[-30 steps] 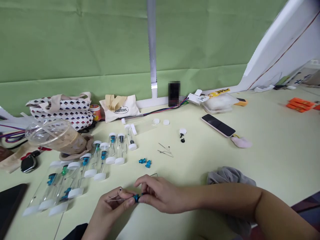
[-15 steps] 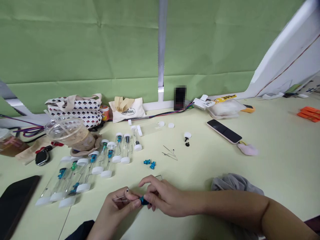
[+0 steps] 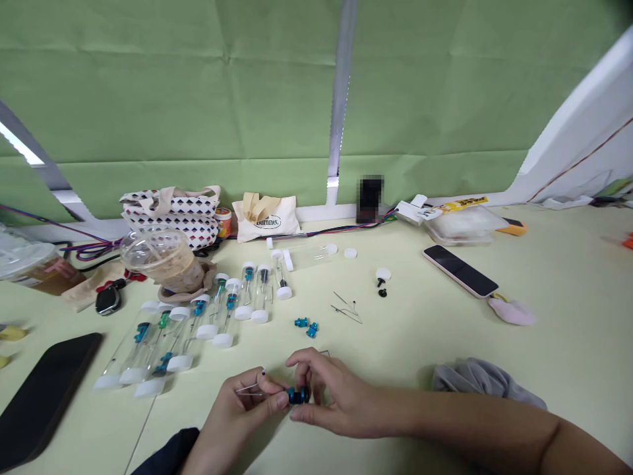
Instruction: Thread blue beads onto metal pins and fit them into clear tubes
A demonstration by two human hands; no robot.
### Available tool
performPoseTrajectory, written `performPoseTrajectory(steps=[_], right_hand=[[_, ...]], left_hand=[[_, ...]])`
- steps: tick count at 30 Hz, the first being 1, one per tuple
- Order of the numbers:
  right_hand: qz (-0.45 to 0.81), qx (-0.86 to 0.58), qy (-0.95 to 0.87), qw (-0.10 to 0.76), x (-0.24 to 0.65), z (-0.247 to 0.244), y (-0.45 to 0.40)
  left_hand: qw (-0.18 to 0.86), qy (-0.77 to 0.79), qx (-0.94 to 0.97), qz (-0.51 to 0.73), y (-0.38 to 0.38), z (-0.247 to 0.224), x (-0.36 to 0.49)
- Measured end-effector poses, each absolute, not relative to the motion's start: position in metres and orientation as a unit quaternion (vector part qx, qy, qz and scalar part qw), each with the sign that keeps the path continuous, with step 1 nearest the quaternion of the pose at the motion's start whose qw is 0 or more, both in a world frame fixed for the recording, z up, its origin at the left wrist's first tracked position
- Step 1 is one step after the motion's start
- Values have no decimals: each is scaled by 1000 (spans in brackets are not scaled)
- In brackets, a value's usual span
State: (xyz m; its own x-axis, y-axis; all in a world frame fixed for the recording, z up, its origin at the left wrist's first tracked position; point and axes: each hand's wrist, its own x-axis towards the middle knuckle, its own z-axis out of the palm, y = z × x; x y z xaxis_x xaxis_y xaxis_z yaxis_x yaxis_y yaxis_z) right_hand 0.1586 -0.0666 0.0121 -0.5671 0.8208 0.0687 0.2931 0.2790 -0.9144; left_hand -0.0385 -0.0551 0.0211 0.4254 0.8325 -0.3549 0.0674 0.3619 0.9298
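Observation:
My left hand is closed, pinching a small blue metal fitting with a black section between thumb and fingers. Thin metal pins, one with a dark ball end, stick out from the same hand. Around the fitting's black end, my right hand has its thumb and forefinger spread apart; its other fingers are partly hidden. A bent thin wire shows behind the right knuckles; I cannot tell whether it is held. Beyond the hands lie two loose blue fittings and several thin metal pins.
Several clear tubes with white caps lie at left, holding coloured fittings and pins. Behind them stands a plastic drink cup. A dark tablet lies at far left, a phone at right, and grey cloth beside my right forearm.
My right thumb and forefinger have opened away from the fitting, showing its black section. My left hand keeps its hold. The whole view has shifted somewhat to the left.

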Motion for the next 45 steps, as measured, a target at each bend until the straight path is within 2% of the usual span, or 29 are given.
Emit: performPoseTrajectory(steps=[6,11,20,26,30,34,37,40,45], right_hand=[[523,-324,-748,250,159,11,-66],[500,-340,-754,257,158,7,-66],[723,-306,-576,230,155,-4,-65],[723,-294,-584,223,153,-4,-66],[693,-272,-625,235,154,-2,-67],[717,-282,-585,256,155,2,-63],[736,-287,-552,266,155,5,-60],[742,-280,-548,265,156,5,-58],[730,-264,-562,288,160,5,-54]], left_hand=[[676,459,506,278,-55,22,-40],[678,459,501,281,-57,16,-43],[679,440,516,280,-60,13,-44],[666,399,575,259,-62,11,-39],[572,432,672,186,-49,34,-45],[442,353,824,30,-2,74,-64],[336,332,880,43,51,91,-57],[194,365,907,85,102,84,-20],[-9,435,900,29,150,43,52]])
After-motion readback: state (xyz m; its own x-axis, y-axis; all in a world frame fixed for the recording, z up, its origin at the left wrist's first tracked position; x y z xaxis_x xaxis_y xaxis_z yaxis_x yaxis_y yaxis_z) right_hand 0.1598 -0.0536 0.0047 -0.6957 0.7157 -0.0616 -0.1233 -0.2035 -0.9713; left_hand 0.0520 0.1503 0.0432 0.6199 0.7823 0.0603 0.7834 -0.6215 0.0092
